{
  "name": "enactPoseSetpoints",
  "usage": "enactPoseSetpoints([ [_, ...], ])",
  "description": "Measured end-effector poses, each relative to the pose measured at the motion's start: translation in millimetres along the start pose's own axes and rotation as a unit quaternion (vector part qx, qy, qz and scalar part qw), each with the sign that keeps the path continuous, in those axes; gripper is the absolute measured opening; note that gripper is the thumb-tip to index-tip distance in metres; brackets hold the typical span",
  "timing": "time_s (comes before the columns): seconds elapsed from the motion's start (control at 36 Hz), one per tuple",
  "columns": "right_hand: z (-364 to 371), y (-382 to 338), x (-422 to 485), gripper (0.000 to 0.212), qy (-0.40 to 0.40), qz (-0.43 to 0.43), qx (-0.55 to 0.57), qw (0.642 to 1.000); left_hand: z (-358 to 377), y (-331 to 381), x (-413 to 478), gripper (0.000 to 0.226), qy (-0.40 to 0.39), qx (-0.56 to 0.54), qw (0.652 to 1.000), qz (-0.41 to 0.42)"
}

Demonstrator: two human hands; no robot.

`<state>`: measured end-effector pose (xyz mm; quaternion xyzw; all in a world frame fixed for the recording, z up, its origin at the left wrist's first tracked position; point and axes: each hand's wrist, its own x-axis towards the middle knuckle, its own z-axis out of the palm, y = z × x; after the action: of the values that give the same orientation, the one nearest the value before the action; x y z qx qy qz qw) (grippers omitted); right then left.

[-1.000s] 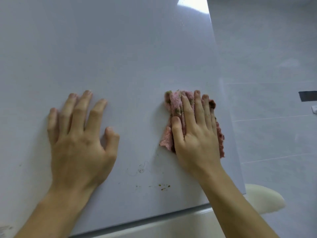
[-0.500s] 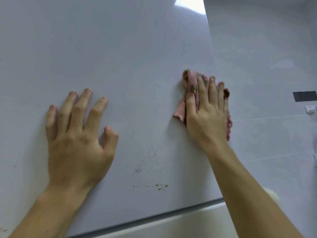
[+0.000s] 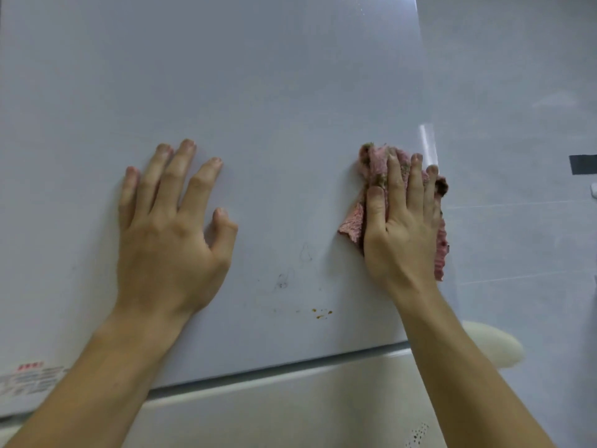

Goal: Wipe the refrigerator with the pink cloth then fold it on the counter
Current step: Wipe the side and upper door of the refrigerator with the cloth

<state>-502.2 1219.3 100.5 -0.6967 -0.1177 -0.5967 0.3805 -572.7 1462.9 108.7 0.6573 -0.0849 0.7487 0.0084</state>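
Two hands, one crumpled pink woven cloth (image 3: 372, 160), one glossy white refrigerator door (image 3: 258, 92). The left hand (image 3: 168, 240) lies flat on the door at nine o'clock, fingers spread, holding nothing. The right hand (image 3: 400, 227), at three o'clock by the door's edge, presses the cloth against it with straight fingers (a few orange-brown specks (image 3: 321, 312) sit toward six o'clock).

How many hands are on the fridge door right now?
2. The left hand lies flat on the bare fridge door; the right hand presses a pink cloth against it near its right edge.
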Motion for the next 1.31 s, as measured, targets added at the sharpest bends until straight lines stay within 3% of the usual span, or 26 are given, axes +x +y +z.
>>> enactPoseSetpoints([
  [0.19, 26.2, -5.6, -95.4, 0.06, 0.017, -0.047, -0.021, 0.999, -9.4, -18.1, -17.0, 0.055, -0.008, -0.008, 1.0, 0.022],
  [0.44, 33.1, -45.7, -38.1, 0.06, 0.013, -0.048, -0.042, 0.998, -19.9, -27.0, -16.3, 0.054, -0.051, -0.06, 0.997, 0.023],
  [0.56, 39.3, -52.7, -47.4, 0.06, 0.022, -0.046, -0.033, 0.998, -26.9, -36.4, -21.8, 0.053, -0.047, -0.034, 0.998, 0.034],
  [0.67, 53.1, -61.9, -84.8, 0.059, 0.062, -0.113, -0.041, 0.991, -27.1, -42.7, -27.9, 0.054, -0.038, -0.025, 0.998, 0.044],
  [0.81, 65.6, -75.9, -132.2, 0.057, 0.024, -0.203, -0.03, 0.978, -26.9, -42.7, -33.6, 0.054, -0.03, -0.031, 0.998, 0.045],
  [0.92, 50.3, -58.4, -119.2, 0.054, -0.007, -0.247, -0.022, 0.969, -27.5, -42.9, -35.0, 0.053, -0.032, -0.028, 0.998, 0.04],
  [0.97, 38.0, -35.9, -100.7, 0.054, 0.013, -0.206, -0.024, 0.978, -28.4, -43.4, -34.1, 0.053, -0.032, -0.029, 0.998, 0.037],
  [1.11, 11.6, 4.8, -66.4, 0.063, 0.028, -0.009, -0.059, 0.998, -31.8, -48.5, -34.1, 0.051, -0.02, -0.012, 0.999, 0.038],
  [1.31, 34.5, -23.2, -76.2, 0.065, 0.078, 0.004, -0.031, 0.996, -34.9, -58.4, -43.3, 0.052, -0.02, -0.001, 0.999, 0.025],
])
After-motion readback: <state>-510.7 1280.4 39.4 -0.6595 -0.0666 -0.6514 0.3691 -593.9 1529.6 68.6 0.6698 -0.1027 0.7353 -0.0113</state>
